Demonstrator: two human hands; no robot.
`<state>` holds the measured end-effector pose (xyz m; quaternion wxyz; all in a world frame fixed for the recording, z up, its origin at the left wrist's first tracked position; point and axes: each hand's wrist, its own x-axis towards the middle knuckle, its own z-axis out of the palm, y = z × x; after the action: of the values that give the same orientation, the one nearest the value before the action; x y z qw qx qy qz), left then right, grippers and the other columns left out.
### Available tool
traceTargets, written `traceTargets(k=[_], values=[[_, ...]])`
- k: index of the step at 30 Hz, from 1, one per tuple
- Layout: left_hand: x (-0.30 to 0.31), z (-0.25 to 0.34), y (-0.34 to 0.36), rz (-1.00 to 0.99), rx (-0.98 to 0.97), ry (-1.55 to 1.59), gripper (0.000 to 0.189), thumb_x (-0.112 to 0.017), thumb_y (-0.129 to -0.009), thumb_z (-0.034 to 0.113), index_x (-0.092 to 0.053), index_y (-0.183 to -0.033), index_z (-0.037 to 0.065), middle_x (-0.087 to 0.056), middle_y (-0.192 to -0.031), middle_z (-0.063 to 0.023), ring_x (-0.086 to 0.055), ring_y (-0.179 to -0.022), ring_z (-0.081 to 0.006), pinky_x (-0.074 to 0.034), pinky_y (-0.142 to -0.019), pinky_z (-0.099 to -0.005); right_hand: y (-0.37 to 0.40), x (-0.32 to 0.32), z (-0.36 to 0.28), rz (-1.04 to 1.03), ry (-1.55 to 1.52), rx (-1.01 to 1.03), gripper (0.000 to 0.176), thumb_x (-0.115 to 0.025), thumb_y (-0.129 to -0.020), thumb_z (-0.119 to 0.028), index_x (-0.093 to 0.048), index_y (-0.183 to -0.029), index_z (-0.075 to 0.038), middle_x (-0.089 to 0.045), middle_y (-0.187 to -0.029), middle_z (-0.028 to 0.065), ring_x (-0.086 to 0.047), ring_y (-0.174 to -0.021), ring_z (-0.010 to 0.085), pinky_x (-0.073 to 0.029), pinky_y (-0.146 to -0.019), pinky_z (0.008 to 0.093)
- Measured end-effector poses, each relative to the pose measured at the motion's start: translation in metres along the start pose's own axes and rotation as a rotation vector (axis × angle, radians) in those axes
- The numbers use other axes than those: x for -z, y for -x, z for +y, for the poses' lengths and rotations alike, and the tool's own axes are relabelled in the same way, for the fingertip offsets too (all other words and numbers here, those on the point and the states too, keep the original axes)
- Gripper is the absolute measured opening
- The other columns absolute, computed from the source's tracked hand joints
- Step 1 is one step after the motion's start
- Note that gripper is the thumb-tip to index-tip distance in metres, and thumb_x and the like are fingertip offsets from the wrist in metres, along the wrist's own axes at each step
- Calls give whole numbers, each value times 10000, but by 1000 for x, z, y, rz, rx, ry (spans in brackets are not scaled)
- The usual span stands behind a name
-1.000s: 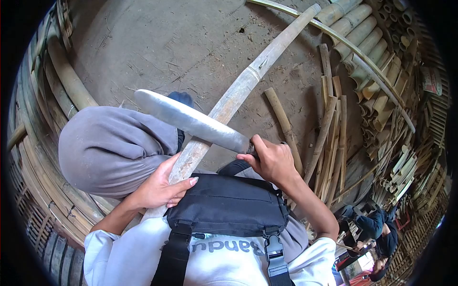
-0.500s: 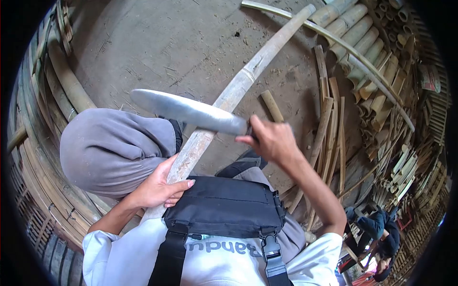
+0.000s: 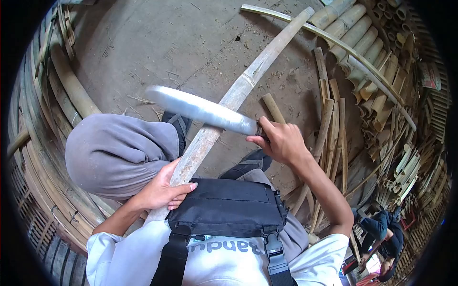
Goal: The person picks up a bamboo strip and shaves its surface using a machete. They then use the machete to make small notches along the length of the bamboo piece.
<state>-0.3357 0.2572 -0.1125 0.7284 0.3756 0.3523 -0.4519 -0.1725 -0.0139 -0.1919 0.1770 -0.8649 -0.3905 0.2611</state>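
Observation:
My left hand [image 3: 167, 190] is wrapped round the near part of a long bamboo strip [image 3: 234, 93], thumb on top. The strip runs from beside my black chest bag [image 3: 226, 205] up to the far right, where its tip meets a thin curved bamboo strip [image 3: 350, 50]. In my right hand [image 3: 285, 142] is the handle of a machete [image 3: 202, 109]. Its broad, pale metal blade lies crosswise over the bamboo, overlapping it in this view, with the tip blurred to the left. My fingers hide most of the handle.
Bamboo poles [image 3: 71, 88] are stacked along the left. Split bamboo pieces [image 3: 329, 143] lie on the right, with thick bamboo sections [image 3: 350, 33] behind. A short bamboo piece [image 3: 273, 108] rests on the dirt floor [image 3: 157, 43]. A person [image 3: 381, 236] sits at lower right.
My right hand and the machete have shifted a little to the right along the same crosswise line. My left hand keeps its hold on the bamboo strip.

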Motion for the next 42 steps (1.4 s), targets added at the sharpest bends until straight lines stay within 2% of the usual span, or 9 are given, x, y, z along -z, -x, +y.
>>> traceTargets(k=[3, 5, 17, 21, 25, 29, 33, 37, 42], values=[[1, -1, -1, -40, -28, 17, 668, -591, -932, 16, -217, -1472, 133, -396, -635, 35, -362, -473, -41, -341, -397, -224, -16, 6, 42, 126, 57, -131, 406, -563, -938, -451, -508, -879, -53, -551, -518, 124, -537, -425, 209, -461, -418, 397], [2, -2, -1, -42, -26, 12, 672, -594, -930, 15, -217, -1472, 136, -394, -631, 35, -362, -471, -42, -341, -397, -225, -45, 37, 89, 225, -172, -552, 392, -540, -970, -398, -616, -917, -18, -590, -604, 218, -626, -556, 344, -479, -521, 431], [1, -3, 2, -48, -19, 11, 709, -597, -924, 8, -183, -1484, 140, -384, -612, 34, -361, -463, -49, -350, -392, -231, -87, 27, 176, 451, 54, -588, 604, -451, -954, -555, -596, -923, 31, -628, -798, 312, -619, -837, 482, -483, -712, 539], [4, -6, 1, -66, -31, 39, 558, -604, -939, 60, -296, -1401, 109, -397, -631, 30, -371, -455, -56, -363, -389, -234, -76, 35, 145, 424, -33, -525, 566, -503, -949, -521, -596, -913, 36, -624, -716, 289, -629, -735, 475, -495, -642, 503], [2, -1, -2, 54, -86, -85, 411, -549, -990, 176, -360, -1339, 69, -429, -672, 2, -383, -457, -69, -370, -399, -230, -47, 12, 103, 246, -157, -369, 541, -474, -949, -541, -502, -744, -41, -540, -496, 120, -549, -402, 238, -449, -391, 392], [4, 2, 11, -31, -154, -69, 408, -504, -1008, 167, -341, -1366, 56, -430, -666, -15, -388, -489, -70, -350, -404, -219, -28, 2, 74, 339, 169, -122, 509, -471, -954, -528, -487, -826, -36, -574, -530, 145, -577, -441, 276, -469, -428, 429], [5, 9, 66, 41, -52, -30, 445, -497, -1001, 109, -315, -1406, 77, -421, -667, -14, -385, -501, -69, -338, -405, -215, -50, 16, 115, 267, -228, -508, 465, -466, -985, -452, -568, -867, -14, -593, -566, 172, -569, -455, 278, -477, -462, 422], [8, 2, 90, 96, -60, -3, 444, -508, -991, 86, -322, -1395, 84, -425, -649, -16, -382, -499, -66, -327, -400, -214, -81, 25, 183, 314, 62, -592, 638, -431, -941, -599, -612, -939, 13, -652, -882, 293, -629, -907, 470, -498, -755, 531], [17, 1, 92, 101, 29, -13, 452, -559, -958, 65, -345, -1352, 119, -404, -631, -19, -346, -471, -78, -290, -380, -226, -109, 29, 200, 314, 38, -697, 678, -404, -938, -622, -640, -985, 12, -660, -958, 279, -629, -963, 449, -504, -817, 514]])
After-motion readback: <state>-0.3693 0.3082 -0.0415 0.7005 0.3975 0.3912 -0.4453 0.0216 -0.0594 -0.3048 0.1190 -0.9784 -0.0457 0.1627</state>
